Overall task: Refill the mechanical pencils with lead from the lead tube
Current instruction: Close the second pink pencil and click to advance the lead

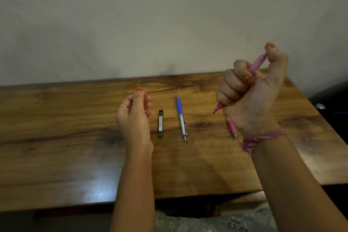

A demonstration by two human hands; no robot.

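Above the table (pixel 75 137), right hand (pixel 252 90) fist-grips a pink mechanical pencil (pixel 257 63), thumb on its top end, tip down-left. Left hand (pixel 134 117) hovers, fingers loosely curled, grip holding nothing visible. Lead tube (pixel 160 123), blue pencil (pixel 181 117) and second pink pencil (pixel 232 127) lie on the table between the hands.

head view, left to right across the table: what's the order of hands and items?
left hand → lead tube → blue pencil → right hand gripping a pink pencil. Second pink pencil sits partly under that hand, so left unordered.

Second pink pencil (pixel 232 127) mostly hidden behind right hand (pixel 252 90).
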